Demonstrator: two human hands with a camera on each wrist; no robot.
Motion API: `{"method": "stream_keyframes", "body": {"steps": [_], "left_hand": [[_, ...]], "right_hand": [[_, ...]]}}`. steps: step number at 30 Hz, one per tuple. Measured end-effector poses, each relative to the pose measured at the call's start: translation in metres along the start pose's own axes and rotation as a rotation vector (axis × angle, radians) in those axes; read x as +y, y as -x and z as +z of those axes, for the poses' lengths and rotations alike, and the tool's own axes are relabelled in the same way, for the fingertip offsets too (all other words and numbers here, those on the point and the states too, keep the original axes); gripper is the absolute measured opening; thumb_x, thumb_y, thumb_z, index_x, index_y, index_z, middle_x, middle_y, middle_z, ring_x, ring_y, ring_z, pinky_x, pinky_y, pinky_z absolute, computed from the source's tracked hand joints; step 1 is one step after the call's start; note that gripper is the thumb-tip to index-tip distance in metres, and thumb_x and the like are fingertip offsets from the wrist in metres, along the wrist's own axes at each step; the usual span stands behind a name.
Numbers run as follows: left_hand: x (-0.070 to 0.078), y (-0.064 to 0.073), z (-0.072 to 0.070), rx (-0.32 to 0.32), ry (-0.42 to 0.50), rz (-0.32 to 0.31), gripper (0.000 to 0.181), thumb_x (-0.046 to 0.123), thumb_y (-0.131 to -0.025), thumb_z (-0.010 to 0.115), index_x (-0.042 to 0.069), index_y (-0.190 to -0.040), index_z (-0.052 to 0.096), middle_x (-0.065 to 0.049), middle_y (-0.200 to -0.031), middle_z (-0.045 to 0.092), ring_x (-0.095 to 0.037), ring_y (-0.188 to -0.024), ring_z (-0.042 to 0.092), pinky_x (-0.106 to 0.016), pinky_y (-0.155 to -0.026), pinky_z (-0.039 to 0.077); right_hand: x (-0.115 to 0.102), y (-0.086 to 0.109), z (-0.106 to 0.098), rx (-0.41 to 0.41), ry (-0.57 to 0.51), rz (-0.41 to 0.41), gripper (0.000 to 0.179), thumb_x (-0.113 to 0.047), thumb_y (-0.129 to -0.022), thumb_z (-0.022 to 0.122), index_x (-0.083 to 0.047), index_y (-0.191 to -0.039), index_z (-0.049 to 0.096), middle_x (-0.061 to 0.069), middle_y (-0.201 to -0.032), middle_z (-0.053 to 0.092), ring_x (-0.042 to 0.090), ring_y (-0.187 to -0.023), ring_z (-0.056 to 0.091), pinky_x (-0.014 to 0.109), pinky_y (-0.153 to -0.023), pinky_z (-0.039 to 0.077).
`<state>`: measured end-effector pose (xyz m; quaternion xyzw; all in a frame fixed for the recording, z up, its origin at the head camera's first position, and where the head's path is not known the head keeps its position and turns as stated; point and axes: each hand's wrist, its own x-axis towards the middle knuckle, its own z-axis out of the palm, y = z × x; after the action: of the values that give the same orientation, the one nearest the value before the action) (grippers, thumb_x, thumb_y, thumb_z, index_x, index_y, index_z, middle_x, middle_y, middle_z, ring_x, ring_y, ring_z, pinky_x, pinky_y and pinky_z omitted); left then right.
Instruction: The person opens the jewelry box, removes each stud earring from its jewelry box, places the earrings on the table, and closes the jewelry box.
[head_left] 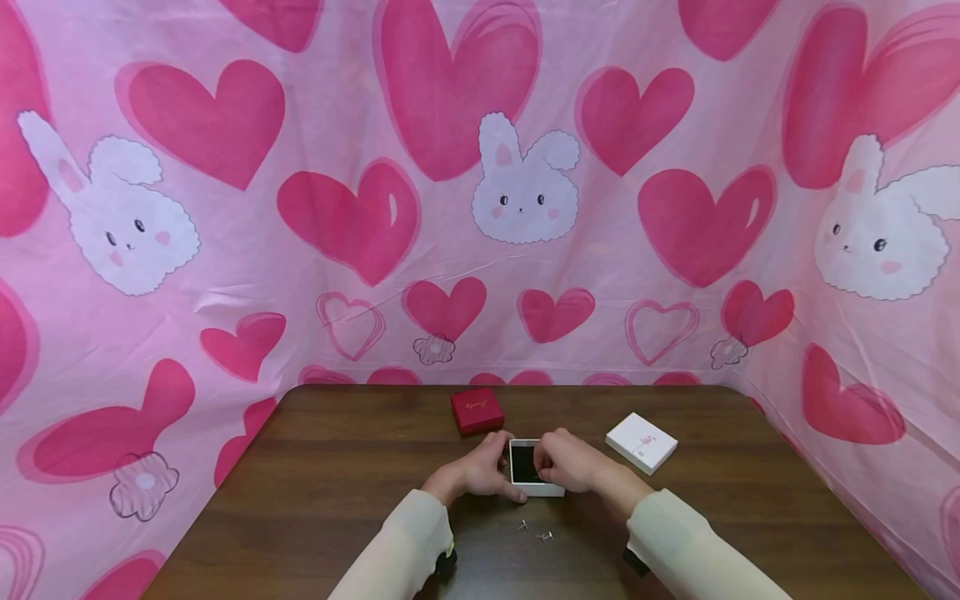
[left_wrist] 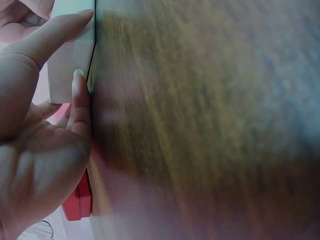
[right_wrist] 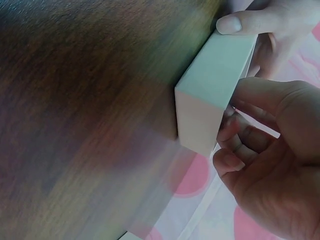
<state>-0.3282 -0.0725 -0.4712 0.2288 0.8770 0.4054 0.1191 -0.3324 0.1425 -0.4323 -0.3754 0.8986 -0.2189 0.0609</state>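
Observation:
A small white box [head_left: 545,491] with a black inner pad [head_left: 522,464] sits on the table with its top off. My left hand [head_left: 483,468] grips it from the left; in the left wrist view the thumb [left_wrist: 75,22] lies along the near wall. My right hand [head_left: 572,461] reaches over the right rim with bent fingers. In the right wrist view its thumb and forefinger [right_wrist: 260,92] go down inside the box [right_wrist: 215,70], and their tips are hidden by its wall. Small silvery pieces [head_left: 545,536], perhaps earrings, lie on the table in front of the box.
A red box [head_left: 477,412] with gold lettering stands just behind the left hand. To the right lies a white lid [head_left: 641,442] with a pink print. The brown wooden table [head_left: 337,467] ends at a pink heart-patterned cloth [head_left: 442,250].

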Motion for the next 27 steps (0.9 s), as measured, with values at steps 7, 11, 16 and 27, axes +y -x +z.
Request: {"method": "stream_keyframes", "body": {"steps": [7,11,16,27], "left_hand": [[0.0002,-0.0009,0.0,0.01,-0.005,0.004,0.071,0.017,-0.074,0.091,0.005,-0.128,0.047,-0.004,-0.11,0.047,-0.019,-0.101,0.048,-0.033,-0.091,0.045],[-0.0002,-0.0004,0.0007,0.015,-0.01,0.006,0.071,0.017,-0.074,0.091,0.005,-0.128,0.047,-0.004,-0.11,0.047,-0.018,-0.101,0.048,-0.033,-0.091,0.045],[-0.0007,0.0004,0.0012,0.003,-0.004,-0.006,0.07,0.018,-0.075,0.091,0.007,-0.127,0.046,-0.003,-0.111,0.046,-0.018,-0.102,0.048,-0.034,-0.092,0.045],[0.001,0.0018,0.0002,0.004,0.005,-0.008,0.07,0.016,-0.075,0.091,0.006,-0.127,0.046,-0.004,-0.111,0.047,-0.019,-0.102,0.049,-0.036,-0.092,0.046]], "right_hand": [[-0.0014,-0.0004,0.0007,0.0,0.016,0.034,0.009,-0.001,-0.089,0.073,-0.007,-0.082,0.072,-0.005,-0.072,0.06,0.013,-0.065,0.055,0.028,-0.062,0.05],[-0.0004,-0.0011,0.0015,0.009,0.028,0.044,0.009,-0.003,-0.09,0.073,-0.007,-0.082,0.072,-0.005,-0.071,0.058,0.013,-0.064,0.054,0.027,-0.06,0.05],[-0.001,-0.0002,0.0014,0.039,0.046,0.028,0.015,-0.002,-0.088,0.074,-0.01,-0.076,0.069,-0.005,-0.068,0.056,0.011,-0.06,0.052,0.026,-0.057,0.047],[-0.0027,-0.0001,0.0009,0.025,0.029,0.025,0.007,0.0,-0.084,0.078,-0.005,-0.081,0.074,-0.004,-0.072,0.062,0.013,-0.065,0.056,0.028,-0.061,0.051]]}}
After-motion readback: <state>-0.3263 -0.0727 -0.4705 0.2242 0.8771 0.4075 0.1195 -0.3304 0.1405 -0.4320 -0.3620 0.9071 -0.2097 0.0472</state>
